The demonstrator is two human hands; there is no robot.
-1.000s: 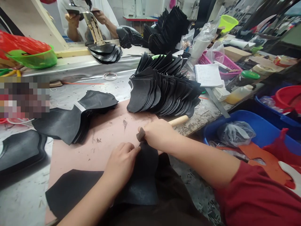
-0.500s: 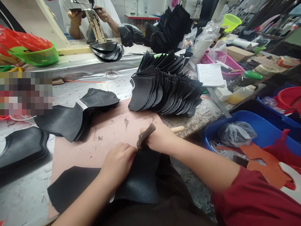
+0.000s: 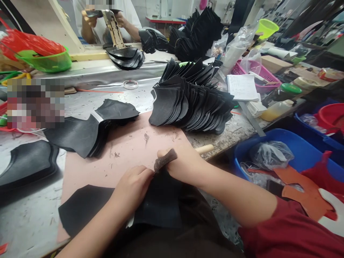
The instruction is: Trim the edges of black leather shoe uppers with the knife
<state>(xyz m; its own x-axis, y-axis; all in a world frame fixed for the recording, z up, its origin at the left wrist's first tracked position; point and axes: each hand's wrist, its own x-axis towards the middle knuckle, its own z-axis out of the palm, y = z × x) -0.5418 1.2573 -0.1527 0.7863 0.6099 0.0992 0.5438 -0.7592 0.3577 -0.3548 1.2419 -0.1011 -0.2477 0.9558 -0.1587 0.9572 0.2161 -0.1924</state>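
Note:
My right hand (image 3: 185,163) is closed around a hammer close to its dark metal head (image 3: 166,160); the pale wooden handle (image 3: 205,149) sticks out behind the fist. Right beside the hammer head, my left hand (image 3: 136,184) pinches the upper edge of a black leather piece (image 3: 158,206). That piece hangs over the front edge of the pink board (image 3: 129,143), towards my lap. Another flat black piece (image 3: 85,208) lies on the board, partly covered by my left forearm. The pinched edge itself is mostly hidden by my fingers.
Stacks of black leather pieces stand ahead (image 3: 188,104) and left (image 3: 77,134), with another stack (image 3: 32,161) further left. A blue tub (image 3: 242,154) of scraps sits to the right. Across the bench, a person's hands (image 3: 122,19) work at a sewing machine (image 3: 115,32).
The hammer head has come slightly down and left towards my left fingers and now lies flatter. Both hands keep their grip. The whole view has shifted a little.

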